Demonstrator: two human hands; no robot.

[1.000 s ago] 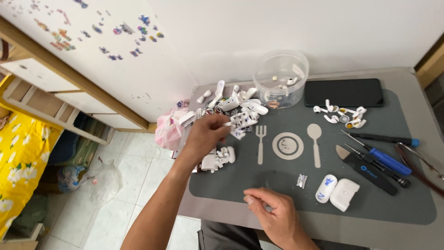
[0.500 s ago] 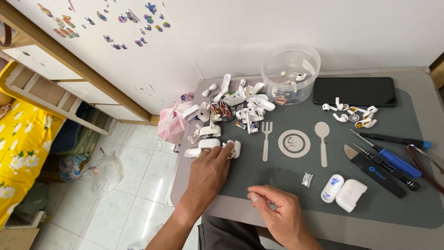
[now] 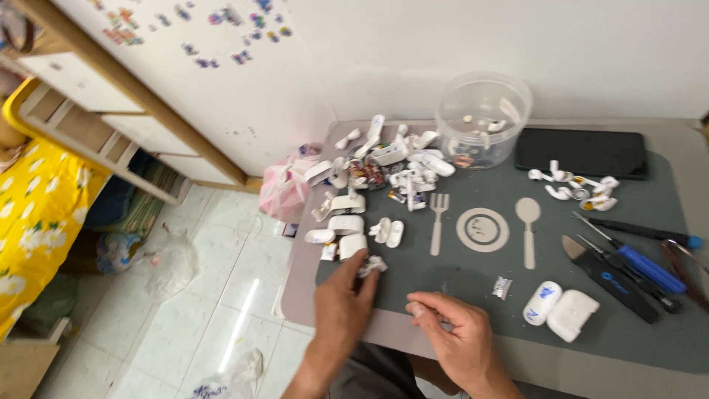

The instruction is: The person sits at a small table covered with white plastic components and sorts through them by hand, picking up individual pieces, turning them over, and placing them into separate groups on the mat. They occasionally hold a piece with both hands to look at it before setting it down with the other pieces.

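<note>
My left hand (image 3: pixel 341 304) rests at the front left of a dark grey mat (image 3: pixel 458 273), fingertips pinching a small crumpled white piece (image 3: pixel 374 264). Just beyond it lie white earbud-case shells (image 3: pixel 347 223) and two earbud halves (image 3: pixel 388 232). A larger heap of white earbud parts (image 3: pixel 395 159) lies farther back. My right hand (image 3: pixel 459 336) sits at the front edge, thumb and fingers curled together; whether they hold anything is hidden.
A clear plastic tub (image 3: pixel 484 118) with a few parts stands at the back, beside a black phone (image 3: pixel 580 153) and more earbuds (image 3: pixel 580 188). Blue-handled screwdrivers (image 3: pixel 642 262) and a white case (image 3: pixel 572 314) lie right. A pink bag (image 3: pixel 284 192) hangs off the left edge.
My left hand has pulled back from the heap of parts toward the front edge, now with a small white piece at its fingertips. The right hand has hardly moved.
</note>
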